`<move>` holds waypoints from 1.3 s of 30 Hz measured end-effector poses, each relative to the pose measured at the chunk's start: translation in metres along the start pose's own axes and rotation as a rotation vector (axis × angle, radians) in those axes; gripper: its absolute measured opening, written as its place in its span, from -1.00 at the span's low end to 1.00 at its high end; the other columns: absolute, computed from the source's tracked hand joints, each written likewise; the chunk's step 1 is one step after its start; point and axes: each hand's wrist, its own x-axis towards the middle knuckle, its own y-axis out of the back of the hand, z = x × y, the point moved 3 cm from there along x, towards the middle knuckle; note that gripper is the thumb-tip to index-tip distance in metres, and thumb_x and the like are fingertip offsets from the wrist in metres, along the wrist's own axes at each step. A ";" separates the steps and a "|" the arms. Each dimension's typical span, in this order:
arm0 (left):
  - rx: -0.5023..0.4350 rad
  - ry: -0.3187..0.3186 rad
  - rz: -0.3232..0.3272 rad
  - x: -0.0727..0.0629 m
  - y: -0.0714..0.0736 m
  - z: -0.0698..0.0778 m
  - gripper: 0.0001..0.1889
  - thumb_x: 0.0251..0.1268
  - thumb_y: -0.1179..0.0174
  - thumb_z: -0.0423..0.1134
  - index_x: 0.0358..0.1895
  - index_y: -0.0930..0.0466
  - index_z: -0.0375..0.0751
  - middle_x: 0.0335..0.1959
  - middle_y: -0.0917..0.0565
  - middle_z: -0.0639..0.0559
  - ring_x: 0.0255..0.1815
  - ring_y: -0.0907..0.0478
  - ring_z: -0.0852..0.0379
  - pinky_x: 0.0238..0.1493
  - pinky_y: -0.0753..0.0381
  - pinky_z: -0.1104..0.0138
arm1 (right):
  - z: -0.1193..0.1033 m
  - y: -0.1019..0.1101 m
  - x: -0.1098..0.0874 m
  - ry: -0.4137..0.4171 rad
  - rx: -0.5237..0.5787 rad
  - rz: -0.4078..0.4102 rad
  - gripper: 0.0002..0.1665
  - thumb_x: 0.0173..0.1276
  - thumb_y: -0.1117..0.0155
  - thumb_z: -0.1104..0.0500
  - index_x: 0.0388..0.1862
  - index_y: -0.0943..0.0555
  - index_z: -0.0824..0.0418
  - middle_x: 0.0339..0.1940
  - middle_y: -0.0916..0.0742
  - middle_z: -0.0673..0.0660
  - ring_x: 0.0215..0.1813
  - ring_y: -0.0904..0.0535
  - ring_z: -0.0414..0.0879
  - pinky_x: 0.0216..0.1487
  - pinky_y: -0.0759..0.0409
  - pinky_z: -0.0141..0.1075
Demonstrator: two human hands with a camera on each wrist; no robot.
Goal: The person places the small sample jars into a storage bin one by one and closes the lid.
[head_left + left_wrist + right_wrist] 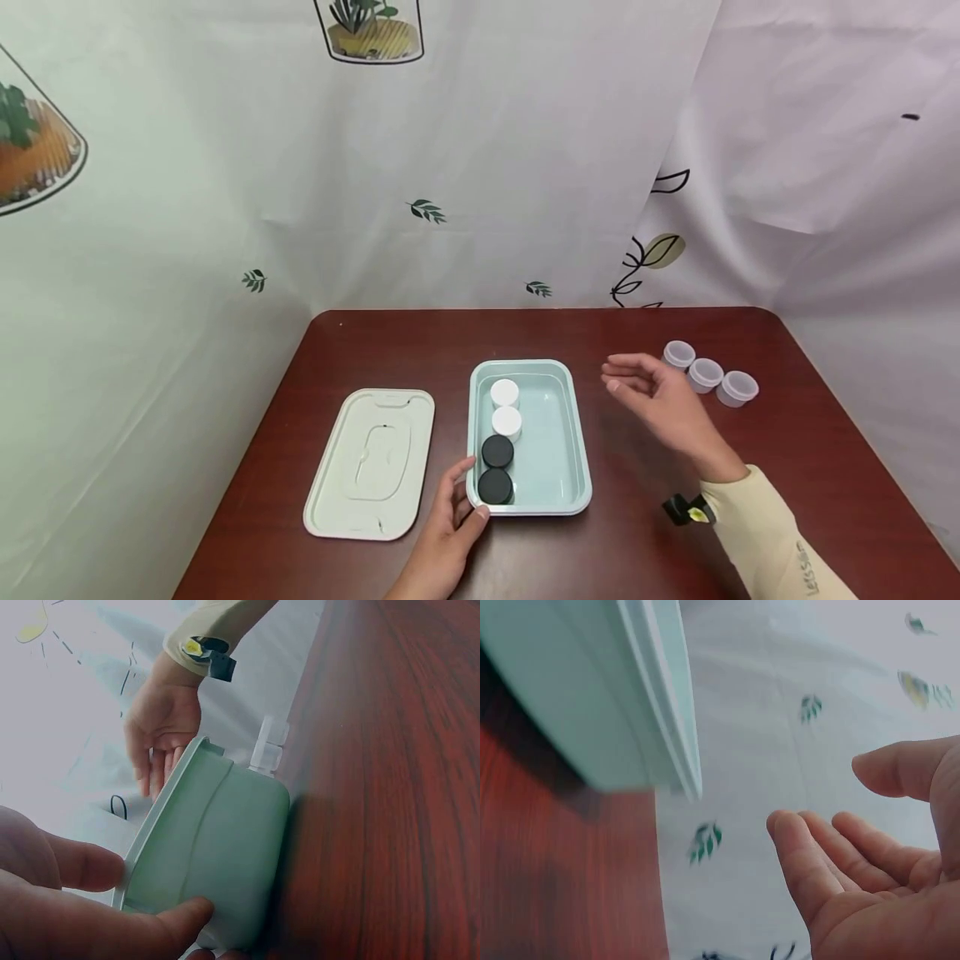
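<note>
Far beyond the grip I saw printed fabric (525, 150), its two glass-planter drawings (377, 42) cut off by the head view's edges. Beneath the grip spread a dark red-brown wood-grain table (630, 542), its near edge outside my view. The pale green rectangular tub (551, 442) sat right at the grip; my right wrist camera gave me only a blurred, cropped end of it. Left of the grip, apart from it, lay a cream lid (384, 462). The left hand (446, 533), cropped at the wrist, was holding the tub's near-left corner between thumb and fingers. To the tub's right, the right hand (667, 408) was spread wide and empty, thumb away from the fingers. Just beyond it stood three frosted round cups (706, 373); I couldn't tell what they held. Inside the tub, right of the grip, stood two black-topped containers (496, 485), with two white-topped containers (506, 422) farther on, their lower parts mostly hidden.
</note>
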 end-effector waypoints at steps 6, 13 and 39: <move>-0.012 0.005 -0.001 0.000 0.000 0.000 -0.36 0.53 -0.07 -0.33 0.54 0.00 -0.08 0.34 -0.28 -0.36 0.38 -0.32 -0.18 0.16 -0.40 0.41 | 0.021 0.038 -0.003 -0.044 -0.104 0.066 -0.46 0.44 -0.34 0.08 0.30 -0.52 0.27 0.13 -0.68 0.27 0.02 -0.67 -0.24 -0.06 -0.58 -0.46; -0.012 -0.013 0.005 -0.001 0.001 -0.001 -0.35 0.51 -0.08 -0.35 0.54 -0.01 -0.13 0.31 -0.30 -0.38 0.36 -0.34 -0.20 0.16 -0.40 0.40 | 0.056 0.082 -0.013 -0.119 -0.029 0.205 -0.44 0.40 -0.37 0.15 0.30 -0.50 0.31 0.09 -0.72 0.13 -0.03 -0.68 -0.30 -0.11 -0.60 -0.47; -0.021 -0.005 0.009 0.001 0.001 -0.002 -0.36 0.50 -0.08 -0.37 0.53 -0.03 -0.14 0.31 -0.29 -0.38 0.36 -0.33 -0.22 0.15 -0.43 0.39 | 0.136 0.172 -0.048 -0.293 -0.015 0.414 -0.39 0.34 -0.43 0.10 0.33 -0.52 0.21 -0.08 -0.63 -0.34 -0.15 -0.58 -0.60 -0.23 -0.51 -0.64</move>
